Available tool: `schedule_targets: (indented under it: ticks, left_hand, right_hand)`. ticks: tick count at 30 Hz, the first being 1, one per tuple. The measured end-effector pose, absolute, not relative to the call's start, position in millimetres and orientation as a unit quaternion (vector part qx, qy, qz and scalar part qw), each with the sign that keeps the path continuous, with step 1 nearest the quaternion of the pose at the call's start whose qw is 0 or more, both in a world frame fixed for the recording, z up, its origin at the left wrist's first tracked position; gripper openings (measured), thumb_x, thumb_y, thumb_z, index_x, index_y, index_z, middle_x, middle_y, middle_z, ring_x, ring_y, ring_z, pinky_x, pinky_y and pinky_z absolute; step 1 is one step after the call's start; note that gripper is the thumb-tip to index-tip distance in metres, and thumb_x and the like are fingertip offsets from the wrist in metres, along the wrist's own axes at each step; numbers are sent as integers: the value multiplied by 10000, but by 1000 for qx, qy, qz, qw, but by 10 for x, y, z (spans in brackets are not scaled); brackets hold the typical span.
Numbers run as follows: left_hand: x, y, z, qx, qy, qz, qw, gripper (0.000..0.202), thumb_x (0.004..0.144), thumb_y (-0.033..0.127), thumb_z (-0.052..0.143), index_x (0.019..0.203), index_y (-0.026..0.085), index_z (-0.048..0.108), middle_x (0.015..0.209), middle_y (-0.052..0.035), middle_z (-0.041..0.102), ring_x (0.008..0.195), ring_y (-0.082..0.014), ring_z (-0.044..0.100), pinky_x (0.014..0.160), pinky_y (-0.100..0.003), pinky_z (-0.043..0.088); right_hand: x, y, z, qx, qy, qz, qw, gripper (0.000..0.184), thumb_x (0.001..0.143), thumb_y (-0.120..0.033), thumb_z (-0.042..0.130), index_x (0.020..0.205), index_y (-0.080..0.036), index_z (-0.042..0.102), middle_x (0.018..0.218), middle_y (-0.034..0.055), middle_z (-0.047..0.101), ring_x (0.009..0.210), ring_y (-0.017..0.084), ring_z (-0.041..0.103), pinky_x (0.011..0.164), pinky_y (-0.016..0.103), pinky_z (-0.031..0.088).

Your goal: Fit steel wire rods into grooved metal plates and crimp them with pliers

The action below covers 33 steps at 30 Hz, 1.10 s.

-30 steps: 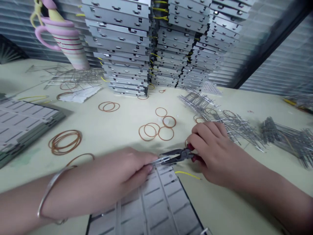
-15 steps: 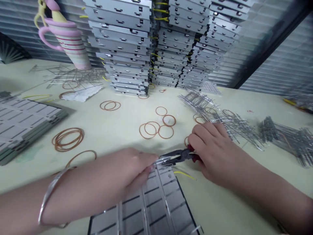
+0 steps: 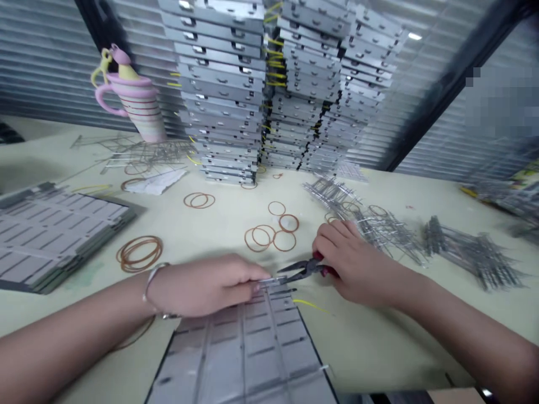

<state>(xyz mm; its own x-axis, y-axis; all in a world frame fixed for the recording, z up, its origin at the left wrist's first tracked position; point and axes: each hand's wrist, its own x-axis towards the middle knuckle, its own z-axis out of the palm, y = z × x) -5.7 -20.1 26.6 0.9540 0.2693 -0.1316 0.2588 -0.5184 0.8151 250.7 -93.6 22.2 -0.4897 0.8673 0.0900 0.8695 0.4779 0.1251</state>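
My right hand (image 3: 356, 264) is closed around the red handles of a pair of pliers (image 3: 306, 270). Their dark jaws are spread at the far edge of a slotted grey panel (image 3: 256, 359), where a short metal strip (image 3: 273, 281) lies. Pinched between thumb and fingers of my left hand (image 3: 219, 283) is that far edge; whether the strip is also held I cannot tell. Long thin metal rods (image 3: 243, 348) run lengthwise over the panel. From its right side sticks out a yellow wire (image 3: 309, 304).
Tall stacks of grey metal panels (image 3: 223, 101) stand at the back. Loose metal rods (image 3: 387, 230) and bundled rods (image 3: 471, 244) lie right. Brown rubber bands (image 3: 141, 253) are scattered about. More slotted panels (image 3: 63, 230) lie left, with a striped cup (image 3: 143, 109) behind.
The pliers' jaws have drawn back slightly from the panel's edge and look wider apart. Both hands keep their hold. The whole view has shifted a little.
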Motion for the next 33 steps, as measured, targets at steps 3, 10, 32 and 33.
schedule_targets:
  ticks: [3, 10, 32, 33]
  left_hand:
    - [-100, -55, 275, 851, 140, -85, 499, 345, 901, 160, 402, 1179, 133, 604, 1066, -33, 679, 908, -126, 610, 797, -166, 446]
    - [-123, 24, 273, 796, 39, -174, 578, 426, 894, 123, 395, 1297, 68, 525, 1277, -67, 586, 1170, -156, 522, 999, -192, 354]
    - [-143, 72, 288, 719, 70, -211, 658, 294, 828, 151, 527, 1037, 217, 723, 920, 28, 717, 924, -181, 630, 835, -216, 453]
    - [-144, 69, 294, 725, 66, -212, 652, 301, 840, 147, 510, 1043, 218, 720, 908, 33, 718, 910, -172, 631, 815, -205, 456]
  right_hand:
    - [2546, -754, 405, -420, -900, -114, 5, 129, 730, -96, 492, 846, -152, 502, 915, 85, 481, 869, 221, 385, 809, 366, 315]
    - [2261, -394, 732, -185, -967, -154, -82, 164, 734, -199, 527, 892, -154, 523, 952, 109, 483, 911, 261, 391, 851, 409, 310]
    - [1776, -426, 1045, -180, -957, -94, -206, 201, 782, -98, 518, 949, -195, 575, 1053, 19, 489, 1061, 205, 388, 931, 442, 258]
    - [1767, -442, 1033, -179, -955, -112, -207, 199, 800, -92, 500, 956, -191, 576, 1056, 22, 487, 1065, 204, 381, 927, 445, 260]
